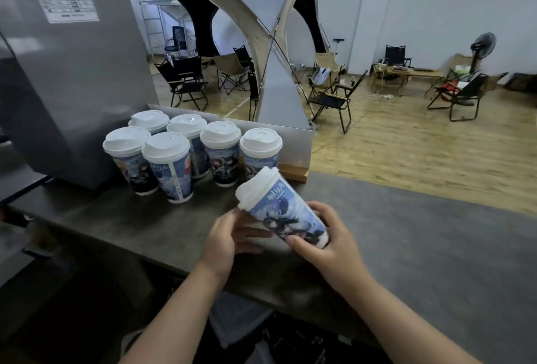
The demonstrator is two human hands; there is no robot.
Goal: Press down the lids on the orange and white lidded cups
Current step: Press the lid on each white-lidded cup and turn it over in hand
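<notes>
Both hands clamp one tilted cup above bench: left hand near its lid, right hand at base. Six cups stand behind it.

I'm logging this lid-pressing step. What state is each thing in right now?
Tilted blue-and-white printed paper cup with white lid: lifted off the counter, leaning up-left, lid on.
Left hand: holding that cup below the lid.
Right hand: gripping the cup's base.
Six upright printed cups with white lids: standing clustered on the dark counter, lids on.
</notes>
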